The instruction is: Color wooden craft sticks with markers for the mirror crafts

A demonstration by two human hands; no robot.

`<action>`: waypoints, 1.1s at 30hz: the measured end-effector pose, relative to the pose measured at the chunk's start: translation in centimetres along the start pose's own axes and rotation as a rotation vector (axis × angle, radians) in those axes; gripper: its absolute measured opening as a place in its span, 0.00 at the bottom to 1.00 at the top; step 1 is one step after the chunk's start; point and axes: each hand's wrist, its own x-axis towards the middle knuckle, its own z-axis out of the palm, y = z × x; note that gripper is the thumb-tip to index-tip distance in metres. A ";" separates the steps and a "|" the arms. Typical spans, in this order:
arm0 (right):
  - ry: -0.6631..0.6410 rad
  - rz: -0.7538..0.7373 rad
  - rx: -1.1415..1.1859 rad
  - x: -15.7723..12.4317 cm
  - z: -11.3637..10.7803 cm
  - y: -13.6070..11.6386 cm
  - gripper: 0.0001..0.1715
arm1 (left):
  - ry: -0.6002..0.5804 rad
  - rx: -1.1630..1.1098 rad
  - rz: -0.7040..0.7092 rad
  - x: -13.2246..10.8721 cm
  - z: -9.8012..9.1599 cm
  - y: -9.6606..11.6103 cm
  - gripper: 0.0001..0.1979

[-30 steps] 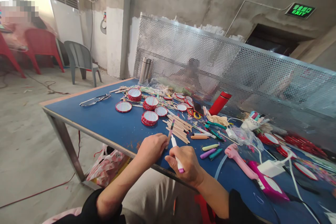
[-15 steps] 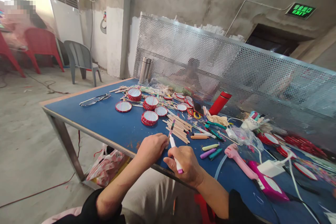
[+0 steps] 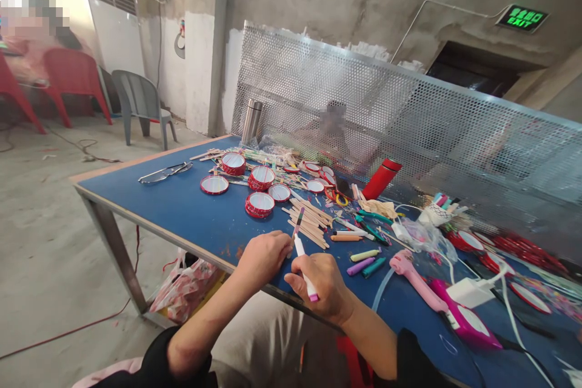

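My left hand (image 3: 268, 254) is closed near the table's front edge, pinching the lower end of a wooden craft stick (image 3: 299, 220) whose upper part is coloured dark green and purple. In my right hand (image 3: 325, 285) is a white marker (image 3: 310, 287) with a pinkish-purple end, its tip against the stick. Just beyond lie bare wooden sticks (image 3: 309, 221) in a loose pile. Yellow-green (image 3: 364, 254), purple (image 3: 361, 265) and teal markers (image 3: 374, 268) rest to the right of my right hand.
Red-rimmed round discs (image 3: 259, 205), some stacked, stand mid-table. Eyeglasses (image 3: 165, 173) lie at the left. A red bottle (image 3: 382, 179) and steel flask (image 3: 251, 123) stand near the perforated metal screen (image 3: 409, 115). A pink glue gun (image 3: 418, 282) and cables occupy the right side.
Almost nothing differs. Both hands keep the same hold on the stick and marker, and the whole view has shifted very slightly.
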 end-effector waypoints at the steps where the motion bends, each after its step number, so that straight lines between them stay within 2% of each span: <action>1: 0.001 -0.001 -0.001 0.0 0.0 0.0 0.23 | 0.000 0.002 0.002 0.0 0.0 0.0 0.10; 8: 0.040 0.044 -0.010 -0.1 -0.2 -0.1 0.23 | -0.001 0.019 -0.018 0.0 0.1 0.0 0.10; 17: 0.031 -0.032 -0.012 0.0 -0.1 0.0 0.23 | -0.002 0.005 -0.012 0.0 -0.1 0.1 0.10; 33: 0.063 -0.014 -0.005 -0.3 0.0 0.1 0.21 | -0.011 0.005 -0.013 0.0 0.1 0.0 0.10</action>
